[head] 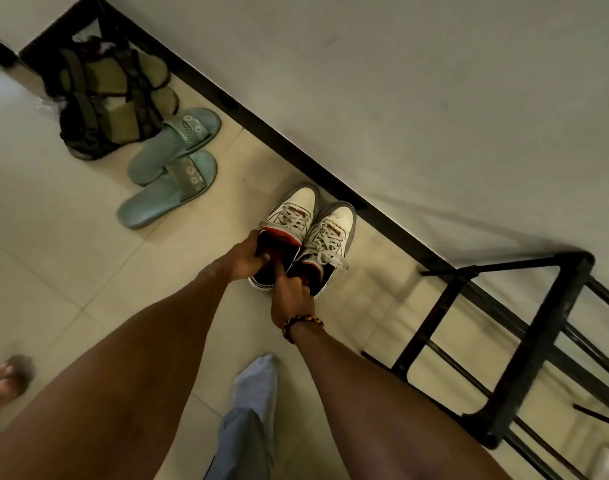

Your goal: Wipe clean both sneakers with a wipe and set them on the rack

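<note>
Both forearms bare, no sleeves. Right wrist: beaded bracelet (302, 323), dark and amber beads. Leg: light blue-grey trousers (251, 420). Left foot (7, 379) bare, blurred at the frame edge.

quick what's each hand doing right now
Left hand: grips the collar of the left sneaker.
Right hand: fingers hooked into the right sneaker.

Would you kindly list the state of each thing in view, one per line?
left sneaker: on the floor, laced, collar gripped by the left hand
right sneaker: on the floor beside it, laced, right hand fingers inside its opening
rack: no sneakers on it
green slides: paired on the floor
backpack: on the floor by the wall
</note>
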